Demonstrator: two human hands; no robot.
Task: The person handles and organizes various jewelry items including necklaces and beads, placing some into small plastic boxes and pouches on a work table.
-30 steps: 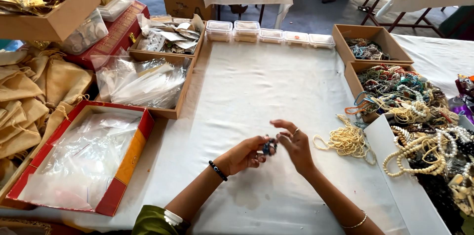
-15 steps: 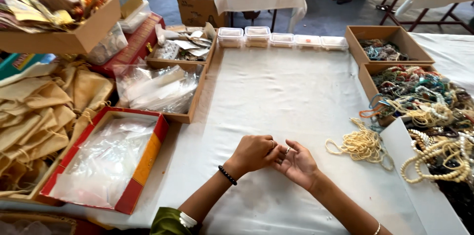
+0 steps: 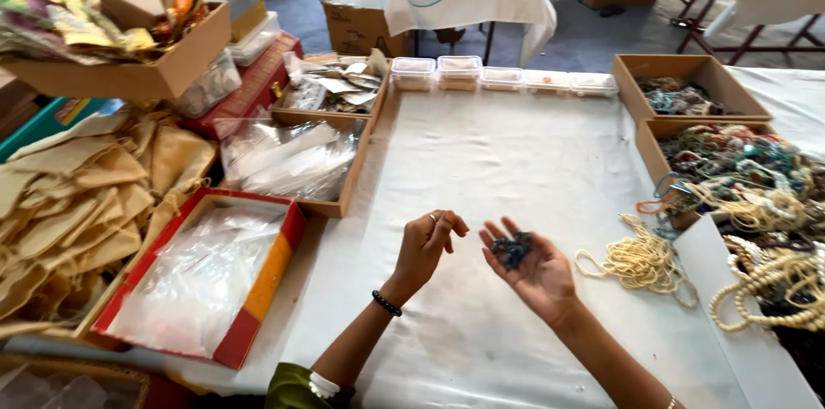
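Now the big white table [image 3: 516, 160] lies under both hands, with boxes all around it. On the left sits a red box [image 3: 202, 284] full of clear plastic bags, and next to it a pile of tan cloth bags [image 3: 77, 194]. On the right, brown boxes [image 3: 713, 147] hold heaps of bead strings, and a cream bead string [image 3: 640, 261] lies on the table near the right hand.

A moment ago the two hands were pressed close together, and the beads were hidden between them. They have come apart. The right hand [image 3: 533, 270] is turned palm up and wide open, and a small dark blue clump of beads [image 3: 514, 249] rests in the middle of it. The left hand [image 3: 427, 244] is lifted just beside it, fingers loosely curled, and it looks empty. So the little clump has gone from pinching fingers to lying loose in the open palm, where it is easy to see.
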